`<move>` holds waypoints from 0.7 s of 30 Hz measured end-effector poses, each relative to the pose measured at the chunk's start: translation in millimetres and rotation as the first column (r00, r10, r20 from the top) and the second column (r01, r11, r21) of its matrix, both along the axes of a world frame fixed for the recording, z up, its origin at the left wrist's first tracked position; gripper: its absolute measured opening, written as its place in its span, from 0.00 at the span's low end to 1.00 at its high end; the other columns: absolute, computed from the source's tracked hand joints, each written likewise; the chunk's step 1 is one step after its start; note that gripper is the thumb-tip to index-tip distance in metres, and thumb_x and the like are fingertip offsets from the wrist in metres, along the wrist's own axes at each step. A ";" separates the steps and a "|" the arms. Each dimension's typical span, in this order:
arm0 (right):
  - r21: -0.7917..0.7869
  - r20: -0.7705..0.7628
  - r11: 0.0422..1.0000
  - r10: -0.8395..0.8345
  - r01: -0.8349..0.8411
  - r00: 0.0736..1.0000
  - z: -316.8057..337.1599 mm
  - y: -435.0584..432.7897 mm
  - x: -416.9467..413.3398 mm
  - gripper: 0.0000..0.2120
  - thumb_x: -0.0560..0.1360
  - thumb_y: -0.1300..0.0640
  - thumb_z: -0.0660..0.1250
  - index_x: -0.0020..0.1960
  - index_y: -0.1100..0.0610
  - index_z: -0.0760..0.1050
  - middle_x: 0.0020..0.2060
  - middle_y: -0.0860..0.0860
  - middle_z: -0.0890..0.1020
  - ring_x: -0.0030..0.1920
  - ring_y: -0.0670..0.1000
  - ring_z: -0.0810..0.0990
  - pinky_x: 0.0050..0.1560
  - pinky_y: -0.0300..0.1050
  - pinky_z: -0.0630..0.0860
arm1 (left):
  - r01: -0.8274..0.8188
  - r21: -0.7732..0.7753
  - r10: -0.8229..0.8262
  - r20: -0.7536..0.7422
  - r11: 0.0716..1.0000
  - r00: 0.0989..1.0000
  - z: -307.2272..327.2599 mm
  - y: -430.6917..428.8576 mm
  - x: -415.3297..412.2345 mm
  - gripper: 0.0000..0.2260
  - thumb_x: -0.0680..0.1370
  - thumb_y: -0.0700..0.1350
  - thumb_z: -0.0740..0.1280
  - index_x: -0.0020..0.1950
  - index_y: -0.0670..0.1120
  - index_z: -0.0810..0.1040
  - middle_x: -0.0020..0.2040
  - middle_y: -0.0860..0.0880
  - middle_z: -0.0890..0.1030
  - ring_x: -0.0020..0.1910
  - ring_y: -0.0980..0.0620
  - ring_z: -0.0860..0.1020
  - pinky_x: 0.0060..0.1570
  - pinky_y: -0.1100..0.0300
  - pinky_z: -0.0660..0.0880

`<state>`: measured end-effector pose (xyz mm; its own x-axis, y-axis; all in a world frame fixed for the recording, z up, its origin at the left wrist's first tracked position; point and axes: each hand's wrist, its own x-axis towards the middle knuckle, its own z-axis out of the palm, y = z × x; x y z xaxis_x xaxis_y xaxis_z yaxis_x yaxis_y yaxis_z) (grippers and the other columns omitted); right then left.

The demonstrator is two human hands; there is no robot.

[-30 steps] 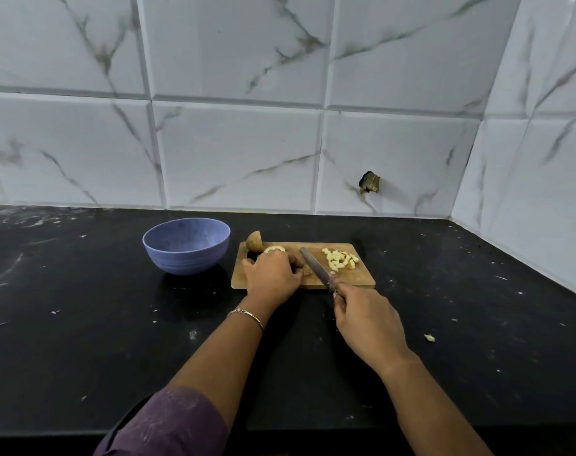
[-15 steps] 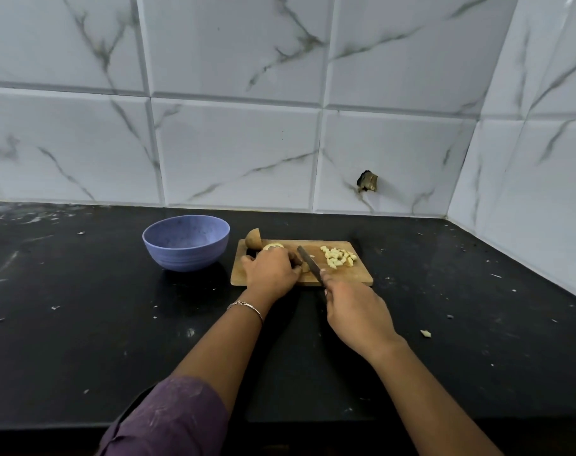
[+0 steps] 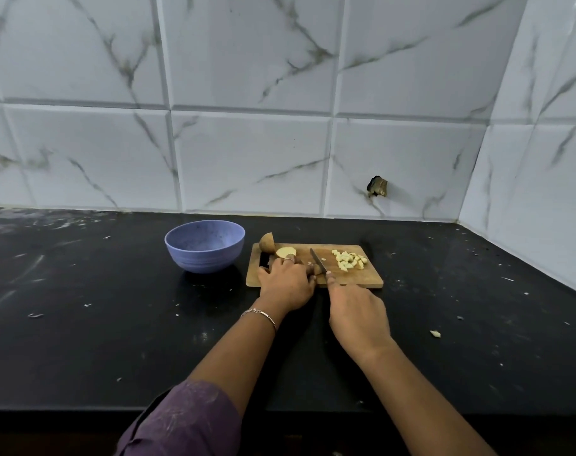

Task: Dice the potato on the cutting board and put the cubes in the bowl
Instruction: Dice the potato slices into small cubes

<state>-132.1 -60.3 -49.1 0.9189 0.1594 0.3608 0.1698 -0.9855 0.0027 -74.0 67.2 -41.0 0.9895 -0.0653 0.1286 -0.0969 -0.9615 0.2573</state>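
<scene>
A wooden cutting board (image 3: 362, 278) lies on the black counter. My left hand (image 3: 286, 283) holds a small potato piece (image 3: 316, 269) down at the board's front. My right hand (image 3: 357, 309) grips a knife (image 3: 318, 259) whose blade rests against that piece. Behind my left hand lie a pale potato slice (image 3: 286, 251) and a brown-skinned potato chunk (image 3: 267, 242) at the board's back left corner. A heap of pale cubes (image 3: 349, 260) sits on the board's right half. The blue bowl (image 3: 204, 246) stands left of the board and looks empty.
One stray potato bit (image 3: 435, 334) lies on the black counter (image 3: 115, 324) to the right of my right arm. White marble-patterned tiles form the back wall and the right wall, with a dark chipped hole (image 3: 377, 186) in the back wall.
My right hand and the knife have shifted left toward my left hand, bringing the blade up against the held piece. The view has tilted slightly.
</scene>
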 end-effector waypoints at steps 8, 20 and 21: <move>0.065 -0.021 0.997 -0.050 0.052 0.999 -1.6 -3.2 -8.5 0.34 0.81 0.62 0.63 0.81 0.52 0.49 0.50 0.51 0.78 0.46 0.49 0.79 0.38 0.42 0.71 | 0.023 0.026 -0.023 -0.013 0.999 1.000 -13.9 -0.8 -8.2 0.25 0.83 0.59 0.53 0.79 0.56 0.58 0.78 0.48 0.57 0.76 0.43 0.54 0.73 0.37 0.50; 0.099 -0.056 0.995 -0.020 0.025 0.998 1.6 -4.7 -13.8 0.31 0.83 0.57 0.60 0.81 0.49 0.49 0.50 0.50 0.77 0.45 0.47 0.75 0.40 0.42 0.71 | 0.031 -0.062 -0.030 0.016 0.998 0.999 -6.1 2.3 -15.6 0.23 0.82 0.55 0.59 0.77 0.56 0.63 0.78 0.48 0.60 0.77 0.44 0.55 0.73 0.37 0.51; 0.095 -0.060 0.995 -0.021 0.027 0.998 1.8 -4.5 -13.6 0.31 0.83 0.57 0.61 0.81 0.49 0.50 0.50 0.50 0.76 0.44 0.47 0.74 0.40 0.42 0.71 | 0.031 -0.063 -0.030 0.016 0.998 0.999 -5.5 2.2 -15.5 0.23 0.82 0.55 0.60 0.77 0.56 0.63 0.78 0.48 0.60 0.77 0.44 0.55 0.73 0.37 0.51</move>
